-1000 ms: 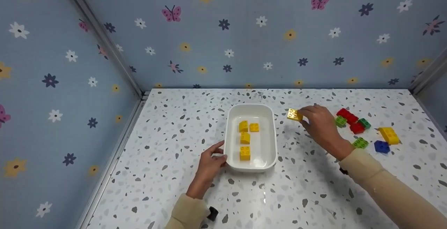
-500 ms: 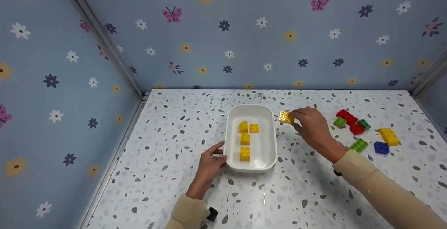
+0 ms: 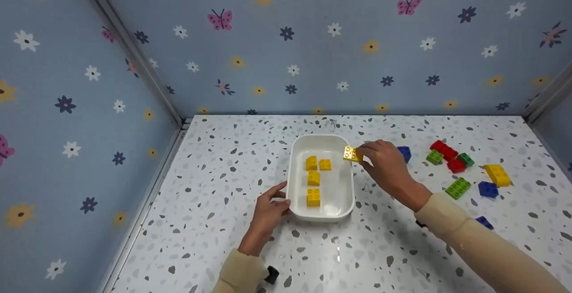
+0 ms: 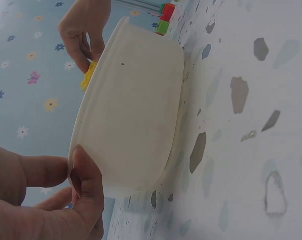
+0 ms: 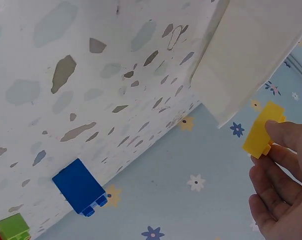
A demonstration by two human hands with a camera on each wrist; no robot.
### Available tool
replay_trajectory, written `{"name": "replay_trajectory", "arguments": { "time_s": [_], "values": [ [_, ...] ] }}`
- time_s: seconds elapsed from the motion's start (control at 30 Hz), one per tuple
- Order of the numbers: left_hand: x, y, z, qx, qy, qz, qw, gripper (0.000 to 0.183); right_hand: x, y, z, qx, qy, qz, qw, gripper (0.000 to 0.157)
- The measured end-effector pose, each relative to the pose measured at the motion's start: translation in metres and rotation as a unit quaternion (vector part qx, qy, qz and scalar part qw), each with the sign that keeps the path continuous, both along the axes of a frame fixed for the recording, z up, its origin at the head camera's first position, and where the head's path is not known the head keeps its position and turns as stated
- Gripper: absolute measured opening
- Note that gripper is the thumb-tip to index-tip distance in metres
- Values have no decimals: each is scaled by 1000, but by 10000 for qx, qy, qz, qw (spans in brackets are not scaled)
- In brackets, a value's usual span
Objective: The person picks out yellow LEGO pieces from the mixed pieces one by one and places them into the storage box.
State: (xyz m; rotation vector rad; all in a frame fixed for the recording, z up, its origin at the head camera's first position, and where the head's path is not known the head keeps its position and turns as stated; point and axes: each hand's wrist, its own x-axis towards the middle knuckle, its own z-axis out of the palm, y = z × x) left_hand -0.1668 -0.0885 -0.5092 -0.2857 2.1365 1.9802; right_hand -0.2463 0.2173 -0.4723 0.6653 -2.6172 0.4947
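Note:
My left hand [image 3: 269, 209] grips the left rim of a white plastic tub [image 3: 292, 163], thumb and fingers at its edge in the left wrist view. Several yellow toy building blocks [image 3: 313, 197] lie inside the tub, studs up on some and sloped on others. Above the tub's right rim, my right hand [image 3: 383, 164] pinches another yellow building block [image 3: 350, 153] between thumb and fingers. That held yellow block [image 5: 263, 129] shows side-on in the right wrist view, up beside the tub's wall [image 5: 250, 55].
On the speckled table to the right lie red blocks [image 3: 443, 149], a light green block [image 3: 458, 188], a blue block [image 3: 488, 189] and a yellow block [image 3: 497, 175]. A blue block [image 3: 405, 153] sits behind the right hand. A flowered wall [image 3: 313, 52] stands at the back.
My right hand has moved left with the yellow block, from beside the tub to over its right rim. Blue blocks beside the right hand and sleeve have come into sight. The left hand stays put.

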Motion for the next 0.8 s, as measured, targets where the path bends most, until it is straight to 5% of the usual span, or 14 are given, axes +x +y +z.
{"name": "replay_trajectory", "arguments": {
  "time_s": [0.4,0.8],
  "values": [
    [0,-2,-3,98,155,-53,9998,54,4,-21,-5,78,58,270,9996,23],
    [0,0,-3,45,47,-3,10000,56,8,-38,-11,246,-208,117,9994,22]
  ]
}}
